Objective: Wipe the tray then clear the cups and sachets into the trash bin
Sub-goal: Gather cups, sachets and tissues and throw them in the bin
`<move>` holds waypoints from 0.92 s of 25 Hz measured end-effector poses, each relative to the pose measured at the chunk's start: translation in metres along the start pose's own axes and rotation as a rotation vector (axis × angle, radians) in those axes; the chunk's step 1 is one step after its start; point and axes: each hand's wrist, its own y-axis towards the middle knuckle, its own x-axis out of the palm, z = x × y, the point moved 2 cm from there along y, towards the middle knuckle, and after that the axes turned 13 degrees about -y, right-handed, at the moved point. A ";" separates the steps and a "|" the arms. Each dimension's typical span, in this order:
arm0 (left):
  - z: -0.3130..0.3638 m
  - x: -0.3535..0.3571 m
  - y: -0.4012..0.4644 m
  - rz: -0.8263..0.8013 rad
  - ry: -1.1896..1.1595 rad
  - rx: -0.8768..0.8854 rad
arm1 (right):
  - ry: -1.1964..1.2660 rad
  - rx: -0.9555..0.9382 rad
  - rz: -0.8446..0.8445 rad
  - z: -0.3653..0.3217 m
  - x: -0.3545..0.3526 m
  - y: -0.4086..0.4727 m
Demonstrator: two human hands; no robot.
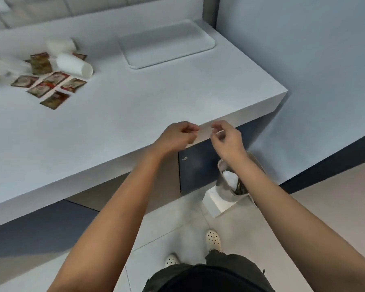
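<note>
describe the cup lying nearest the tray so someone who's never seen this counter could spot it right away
Start at the white counter and find the empty tray near its back right corner. Left of it lies a cluster of brown sachets and white cups. The cup you want lies on its side nearest the tray, its open mouth facing the front right.

A pale grey rectangular tray (167, 44) with rounded corners lies flat in the upper middle of the frame. At upper left, white paper cups (74, 65) lie tipped on their sides among brown and red sachets (49, 86) scattered flat around them. At lower right of centre, the trash bin (228, 186) stands with white paper and dark scraps inside.
</note>
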 end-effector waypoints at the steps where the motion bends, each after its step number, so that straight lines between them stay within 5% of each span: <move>1: 0.001 -0.023 -0.011 0.046 -0.010 0.021 | -0.004 -0.055 -0.006 -0.023 0.008 0.001; 11: -0.032 -0.195 -0.093 0.417 -0.130 0.036 | -0.015 -0.286 -0.199 -0.170 0.112 0.008; 23: -0.054 -0.315 -0.048 0.723 -0.079 -0.030 | -0.021 -0.328 -0.325 -0.226 0.202 0.098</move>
